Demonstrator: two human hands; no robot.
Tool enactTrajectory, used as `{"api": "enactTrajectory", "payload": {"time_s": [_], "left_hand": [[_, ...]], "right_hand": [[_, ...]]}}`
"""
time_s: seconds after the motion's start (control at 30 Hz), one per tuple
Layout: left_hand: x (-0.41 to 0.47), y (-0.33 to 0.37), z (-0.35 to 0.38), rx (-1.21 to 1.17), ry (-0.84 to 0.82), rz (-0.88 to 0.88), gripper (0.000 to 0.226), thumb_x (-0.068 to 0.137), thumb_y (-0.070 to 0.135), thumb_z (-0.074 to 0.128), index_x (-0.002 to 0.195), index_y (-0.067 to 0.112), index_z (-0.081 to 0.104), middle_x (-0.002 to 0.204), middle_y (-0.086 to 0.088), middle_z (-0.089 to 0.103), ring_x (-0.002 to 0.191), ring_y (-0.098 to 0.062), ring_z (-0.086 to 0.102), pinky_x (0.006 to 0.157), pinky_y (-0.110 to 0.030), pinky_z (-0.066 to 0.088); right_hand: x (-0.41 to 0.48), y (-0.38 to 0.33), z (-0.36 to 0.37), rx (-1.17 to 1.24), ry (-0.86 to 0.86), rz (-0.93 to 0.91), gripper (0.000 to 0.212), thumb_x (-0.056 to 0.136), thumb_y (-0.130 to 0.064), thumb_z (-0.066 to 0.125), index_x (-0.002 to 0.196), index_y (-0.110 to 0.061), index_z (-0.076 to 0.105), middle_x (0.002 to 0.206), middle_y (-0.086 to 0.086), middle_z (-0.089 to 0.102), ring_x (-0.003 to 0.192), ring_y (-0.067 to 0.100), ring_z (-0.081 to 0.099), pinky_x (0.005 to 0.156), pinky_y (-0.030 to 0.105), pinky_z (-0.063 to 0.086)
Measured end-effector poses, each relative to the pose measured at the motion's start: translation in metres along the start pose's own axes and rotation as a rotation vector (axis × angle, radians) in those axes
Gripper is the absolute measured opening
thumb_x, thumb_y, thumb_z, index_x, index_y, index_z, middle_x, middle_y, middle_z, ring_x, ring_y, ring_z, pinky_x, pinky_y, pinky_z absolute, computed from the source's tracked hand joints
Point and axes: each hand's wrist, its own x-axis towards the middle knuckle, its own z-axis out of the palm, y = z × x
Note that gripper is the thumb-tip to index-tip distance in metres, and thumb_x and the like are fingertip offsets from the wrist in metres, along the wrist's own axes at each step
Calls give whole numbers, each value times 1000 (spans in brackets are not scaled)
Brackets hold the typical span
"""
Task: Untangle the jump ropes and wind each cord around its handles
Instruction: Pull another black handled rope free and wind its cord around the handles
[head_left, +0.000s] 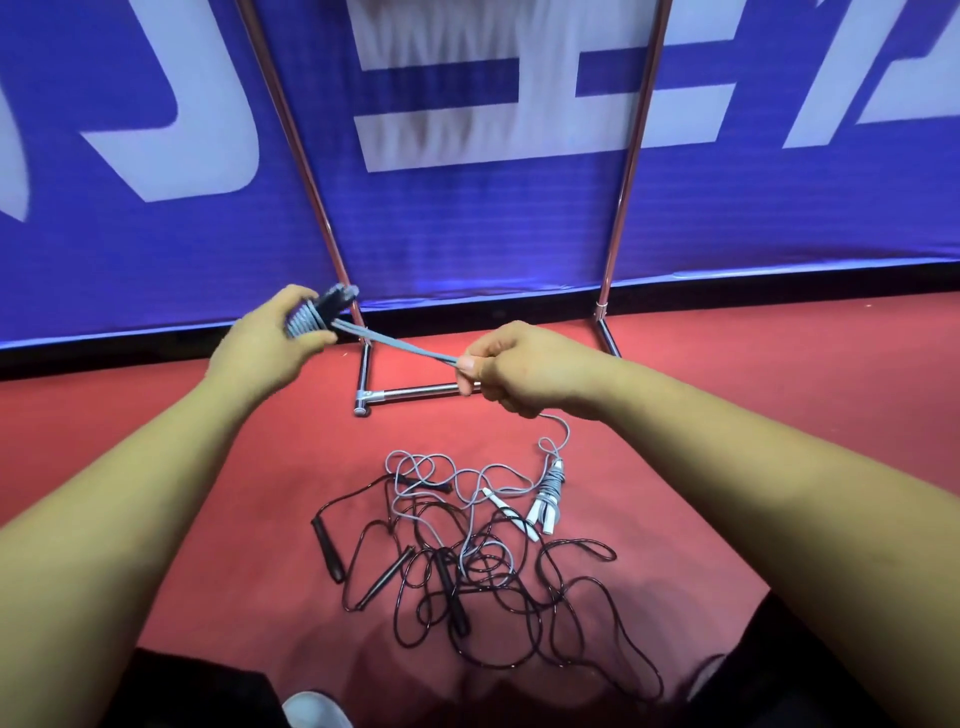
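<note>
Red matted floor (753, 343), backed by a blue banner (467, 218) with large white characters; a chrome tube stand (415, 391) rises in front of the banner, its foot resting on the floor.

Item 1. Left hand (265, 343): raised above the floor near the banner's lower edge, fingers curled round a bundle of dark handles (332, 304). Grey cord (304, 322) is coiled round these handles in close turns.

Item 2. Taut cord strands (400, 348): grey, running together from the coil down and across to the right hand, clear of the floor.

Item 3. Right hand (519, 369): held above the stand's foot bar, fingers clenched, thumb and forefinger pinching the far end of the taut strands. A grey cord tail (563, 428) drops from beneath this hand toward the floor pile; where it ends cannot be told.

Item 4. Floor pile, between the forearms:
- black cords (519, 613), many loops, crossed over each other;
- black handles, three plainly seen: one (327, 551) at the left edge, one (387, 574) beside it, one (452, 592) within the loops;
- loose grey cord (467, 478), looped across the pile's far side and tangled into the black;
- white-handled bundle (548, 499), grey cord wound round the handles, at the pile's right far edge;
- single white handle (506, 512), just beside that bundle.

Item 5. Lower edge: white shoe toe (311, 709) and dark trousers (182, 691).
</note>
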Motion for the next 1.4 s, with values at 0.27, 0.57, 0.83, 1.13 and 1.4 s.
{"api": "enactTrajectory", "payload": {"time_s": [0.27,0.57,0.83,1.13,1.4], "left_hand": [[-29,28,50,688,-245,193,37,84,48,62,119,42,55,111,-4,67,99,-31,64,77,-35,50],[-88,80,87,564,-603,435,54,69,84,56,80,31,63,69,5,57,70,-22,55,64,-29,46],[-101,97,65,-141,-605,468,46,71,64,68,81,19,63,62,0,57,52,-9,46,52,-28,40],[-77,98,35,-577,-388,252,23,93,22,65,110,37,65,69,-7,58,52,-22,54,41,-20,38],[-34,47,29,-434,-178,45,17,86,33,74,99,27,65,72,-1,62,58,-22,56,58,-33,44]], "right_hand": [[-6,-17,8,91,-98,-150,30,102,-16,46,79,-3,60,44,-5,39,38,12,29,43,22,21],[12,5,-26,244,185,-66,38,104,-18,40,72,-6,56,45,-5,35,41,12,24,44,21,18],[21,56,-56,-173,268,72,36,102,-20,46,69,-11,58,55,3,38,39,11,29,40,20,24],[26,77,-26,-48,-15,191,21,98,-14,54,77,-17,55,58,4,46,41,13,33,45,19,23],[12,20,-13,-16,-69,25,22,98,-22,58,87,-3,65,58,4,44,43,12,35,43,19,28]]}}
